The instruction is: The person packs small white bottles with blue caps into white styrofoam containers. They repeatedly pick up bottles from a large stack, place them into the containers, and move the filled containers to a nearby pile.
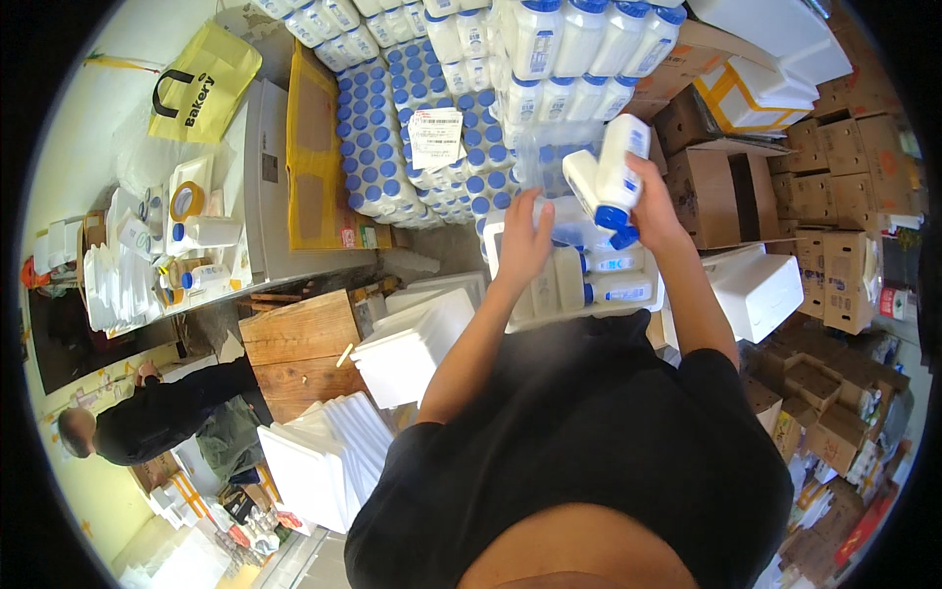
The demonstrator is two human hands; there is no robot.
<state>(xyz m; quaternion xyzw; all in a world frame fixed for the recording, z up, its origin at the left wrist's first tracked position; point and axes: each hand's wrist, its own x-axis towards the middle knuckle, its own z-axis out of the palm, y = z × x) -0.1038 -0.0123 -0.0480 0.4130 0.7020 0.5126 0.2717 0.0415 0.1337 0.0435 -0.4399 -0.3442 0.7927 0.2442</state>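
Observation:
My right hand (657, 199) grips a white plastic bottle (625, 158) with a blue cap pointing down; a second white bottle (581, 177) is tilted beside it, also cap down, seemingly in the same hold. Both are above a white foam box (519, 322) in front of me. Inside the box lie several blue-capped bottles (622, 287) on their sides. My left hand (528, 235) is over the box's left side, fingers spread, by clear plastic film (541, 158); whether it touches the film cannot be told.
Shrink-wrapped blue-capped bottles (368, 140) are stacked ahead, with printed papers (436, 138) on top. Foam boxes (416, 346) and a wooden board (302, 353) are at left, cardboard boxes (706, 195) at right. A tape roll (187, 201) lies on the left table. Another person (169, 412) is far left.

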